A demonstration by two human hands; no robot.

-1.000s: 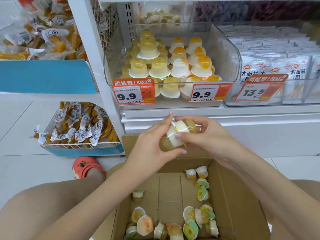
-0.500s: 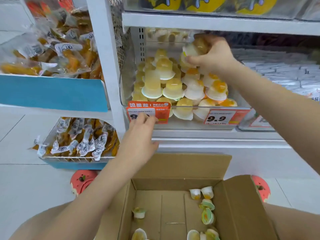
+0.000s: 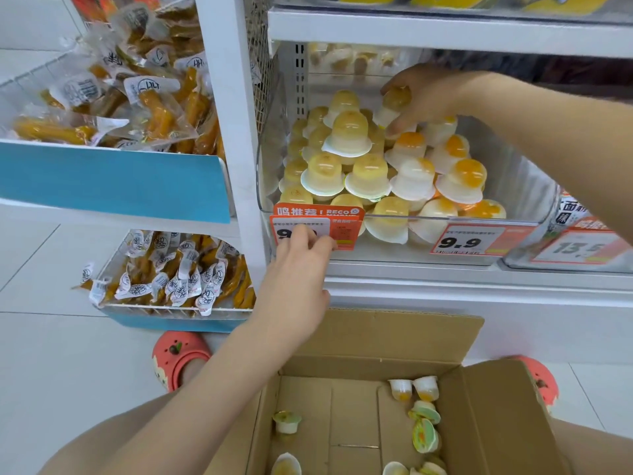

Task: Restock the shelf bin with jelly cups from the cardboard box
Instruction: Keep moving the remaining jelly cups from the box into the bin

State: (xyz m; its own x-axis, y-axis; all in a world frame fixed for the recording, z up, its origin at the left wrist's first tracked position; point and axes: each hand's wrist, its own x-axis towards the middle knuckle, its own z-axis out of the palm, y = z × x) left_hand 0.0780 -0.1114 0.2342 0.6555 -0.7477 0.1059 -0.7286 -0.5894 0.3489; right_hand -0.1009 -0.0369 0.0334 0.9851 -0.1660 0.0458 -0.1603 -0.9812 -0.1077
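The jelly cups (image 3: pixel 349 135) are small domed plastic tubs with wide white rims, stacked upside down in a heap inside the clear shelf bin (image 3: pixel 534 186) — pale yellow ones on the left, white ones with orange centres on the right. One brownish jelly cup (image 3: pixel 394 104) sits at the top of the heap, pinched by the right hand (image 3: pixel 431 94), whose fingers curl over it from above while the forearm reaches in from the right. The left hand (image 3: pixel 294 289) stretches up from below, fingers fairly straight, fingertips (image 3: pixel 301 231) touching the orange price tag (image 3: pixel 342 224) clipped to the bin's front edge — it holds nothing. Below, the open cardboard box (image 3: pixel 383 334) stands on the floor between the person's knees, with a few loose cups (image 3: pixel 414 389) scattered on its bottom.
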